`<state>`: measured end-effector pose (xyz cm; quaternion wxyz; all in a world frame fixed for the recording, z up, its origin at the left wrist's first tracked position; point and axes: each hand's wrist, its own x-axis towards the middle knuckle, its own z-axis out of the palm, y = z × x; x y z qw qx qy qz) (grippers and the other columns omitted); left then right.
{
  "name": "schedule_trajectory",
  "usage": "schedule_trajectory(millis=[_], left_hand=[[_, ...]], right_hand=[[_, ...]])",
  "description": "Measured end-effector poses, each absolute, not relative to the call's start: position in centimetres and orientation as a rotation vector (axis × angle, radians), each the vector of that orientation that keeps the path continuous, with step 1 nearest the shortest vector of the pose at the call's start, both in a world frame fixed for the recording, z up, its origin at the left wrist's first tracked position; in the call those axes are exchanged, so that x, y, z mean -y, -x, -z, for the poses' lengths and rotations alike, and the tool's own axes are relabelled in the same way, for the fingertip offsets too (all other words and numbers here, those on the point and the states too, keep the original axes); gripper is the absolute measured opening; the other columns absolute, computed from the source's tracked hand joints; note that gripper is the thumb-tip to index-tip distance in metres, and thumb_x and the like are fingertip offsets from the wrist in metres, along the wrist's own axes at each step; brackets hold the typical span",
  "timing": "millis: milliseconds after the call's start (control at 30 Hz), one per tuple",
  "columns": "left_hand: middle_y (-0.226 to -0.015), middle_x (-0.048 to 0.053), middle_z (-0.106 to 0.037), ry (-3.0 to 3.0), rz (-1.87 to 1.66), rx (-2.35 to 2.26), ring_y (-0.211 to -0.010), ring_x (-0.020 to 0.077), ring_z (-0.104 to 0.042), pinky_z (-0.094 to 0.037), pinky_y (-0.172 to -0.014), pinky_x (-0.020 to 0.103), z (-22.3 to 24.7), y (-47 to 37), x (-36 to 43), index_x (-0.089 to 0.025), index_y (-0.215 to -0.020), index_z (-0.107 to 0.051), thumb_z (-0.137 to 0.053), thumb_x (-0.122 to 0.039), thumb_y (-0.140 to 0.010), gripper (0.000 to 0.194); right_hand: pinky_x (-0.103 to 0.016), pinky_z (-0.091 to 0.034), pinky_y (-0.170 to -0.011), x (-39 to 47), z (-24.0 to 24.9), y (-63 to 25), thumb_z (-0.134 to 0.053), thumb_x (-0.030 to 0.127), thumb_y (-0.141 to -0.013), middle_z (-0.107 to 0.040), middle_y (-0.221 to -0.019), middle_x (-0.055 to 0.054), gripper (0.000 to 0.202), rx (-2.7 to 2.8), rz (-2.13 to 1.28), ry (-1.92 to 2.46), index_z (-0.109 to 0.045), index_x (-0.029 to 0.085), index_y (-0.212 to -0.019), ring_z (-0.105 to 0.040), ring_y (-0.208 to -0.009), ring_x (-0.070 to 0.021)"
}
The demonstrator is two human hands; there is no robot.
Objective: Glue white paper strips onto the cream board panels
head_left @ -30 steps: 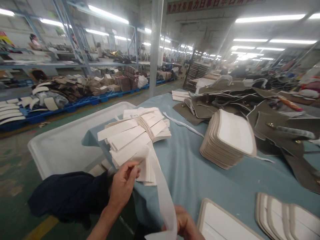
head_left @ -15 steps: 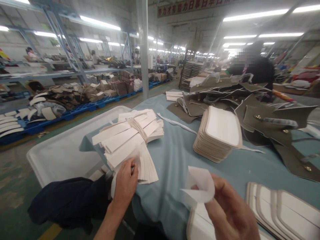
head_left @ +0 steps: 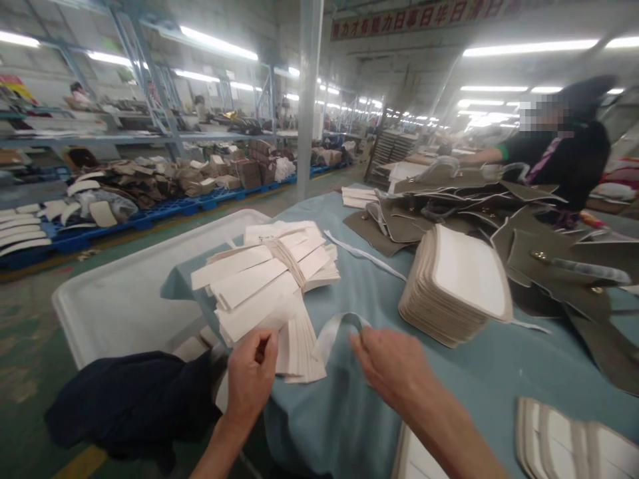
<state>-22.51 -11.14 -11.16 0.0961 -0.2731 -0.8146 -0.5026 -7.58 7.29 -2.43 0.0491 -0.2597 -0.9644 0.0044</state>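
Observation:
My right hand (head_left: 387, 359) pinches one end of a thin white strip (head_left: 327, 339), which arches left and down toward the bundle. My left hand (head_left: 253, 366) is closed at the near edge of the bundle; whatever its fingers hold, if anything, is hidden. Cream-coloured strips, fanned out in a bundle (head_left: 264, 283), lie on the blue-green cloth (head_left: 359, 293) with a band tied around their middle. A tall stack of white panels with beige edges (head_left: 456, 286) stands to the right, beyond my right hand.
Olive-brown pieces with metal fittings (head_left: 539, 246) are heaped at the back right, with a co-worker (head_left: 574, 153) behind them. More edged panels (head_left: 574, 439) lie at the lower right. A white tub (head_left: 124, 299) and dark blue fabric (head_left: 130, 406) are on the left.
My right hand has moved left and away from me, and the strip, curled up before, now arches out toward the bundle. My left hand stays near the bundle's edge. The view has shifted slightly left.

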Motion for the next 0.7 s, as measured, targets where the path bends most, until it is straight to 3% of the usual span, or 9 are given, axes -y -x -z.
schedule_trajectory(millis=[100,167,233,300,467,700], left_hand=[[-0.065,-0.001,-0.066,0.836,1.485,2.369,-0.057,0.0145,-0.061,-0.047,-0.060,0.025,11.5,22.4,11.1,-0.021,-0.078,-0.066,-0.054,-0.039,-0.093,0.027],[-0.064,-0.002,-0.064,0.855,1.492,2.334,-0.057,0.0131,-0.060,-0.047,-0.060,0.024,11.7,22.4,11.0,-0.021,-0.078,-0.066,-0.055,-0.035,-0.094,0.024],[-0.064,-0.003,-0.063,0.876,1.505,2.299,-0.056,0.0117,-0.059,-0.047,-0.060,0.023,11.8,22.3,11.1,-0.021,-0.078,-0.066,-0.055,-0.032,-0.095,0.022],[-0.064,-0.003,-0.062,0.899,1.522,2.266,-0.055,0.0106,-0.058,-0.046,-0.059,0.022,11.7,22.3,11.2,-0.021,-0.078,-0.065,-0.055,-0.029,-0.095,0.021],[-0.064,-0.004,-0.061,0.943,1.559,2.186,-0.054,0.0095,-0.056,-0.046,-0.057,0.020,11.4,22.2,11.5,-0.021,-0.077,-0.064,-0.054,-0.022,-0.095,0.020],[-0.068,-0.004,-0.063,0.999,1.620,2.087,-0.056,0.0083,-0.057,-0.047,-0.057,0.018,11.9,22.4,11.6,-0.020,-0.082,-0.064,-0.057,-0.017,-0.094,0.015]], right_hand=[[-0.031,-0.028,-0.053,-6.6,1.2,9.3,-0.063,0.041,-0.098,-0.072,-0.066,-0.004,0.032,2.761,-0.075,0.897,-0.069,0.023,-0.073,-0.068,-0.058,-0.0217],[-0.029,-0.035,-0.057,-5.8,1.1,11.4,-0.069,0.047,-0.092,-0.076,-0.077,-0.001,0.023,2.667,-0.356,0.867,-0.073,0.024,-0.088,-0.071,-0.066,-0.0207],[-0.028,-0.040,-0.061,-5.0,2.1,13.9,-0.075,0.048,-0.086,-0.078,-0.088,-0.001,0.029,2.599,-0.639,0.844,-0.074,0.024,-0.103,-0.071,-0.071,-0.0195],[-0.027,-0.042,-0.064,-4.3,3.7,16.2,-0.077,0.045,-0.085,-0.078,-0.093,-0.003,0.031,2.576,-0.800,0.837,-0.074,0.021,-0.105,-0.072,-0.077,-0.0203],[-0.029,-0.038,-0.065,-3.2,6.0,18.9,-0.071,0.042,-0.089,-0.076,-0.087,-0.003,0.022,2.571,-0.855,0.924,-0.074,0.021,-0.096,-0.068,-0.080,-0.0218],[-0.030,-0.037,-0.067,-2.7,4.8,18.9,-0.075,0.044,-0.083,-0.074,-0.098,0.001,0.040,2.467,-0.844,0.945,-0.067,0.026,-0.118,-0.064,-0.074,-0.0186]])
